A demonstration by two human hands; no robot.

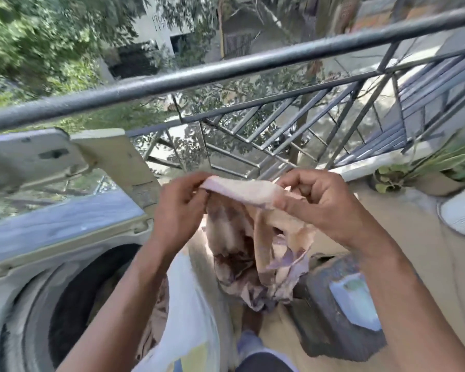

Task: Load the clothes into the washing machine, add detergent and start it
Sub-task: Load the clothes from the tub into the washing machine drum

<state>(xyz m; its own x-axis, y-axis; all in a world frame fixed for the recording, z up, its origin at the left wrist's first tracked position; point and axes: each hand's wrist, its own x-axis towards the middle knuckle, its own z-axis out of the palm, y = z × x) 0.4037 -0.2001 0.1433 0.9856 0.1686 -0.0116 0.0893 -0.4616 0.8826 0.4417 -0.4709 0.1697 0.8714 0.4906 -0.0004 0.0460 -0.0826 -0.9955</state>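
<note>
Loading under way on a balcony; left hand (pixel 181 202) and right hand (pixel 313 202) pinched on a patterned garment (pixel 249 253), hanging right of the open washing machine drum (pixel 73 302); next, likely swinging it leftward into the drum.

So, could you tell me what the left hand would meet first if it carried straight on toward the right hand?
Probably just the garment it already grips. The left hand points toward the right hand, which would come next, though depth is uncertain.

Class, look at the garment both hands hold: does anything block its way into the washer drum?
Nothing visible does. The lid is raised and the drum opening gapes, lower left of the garment.
</note>
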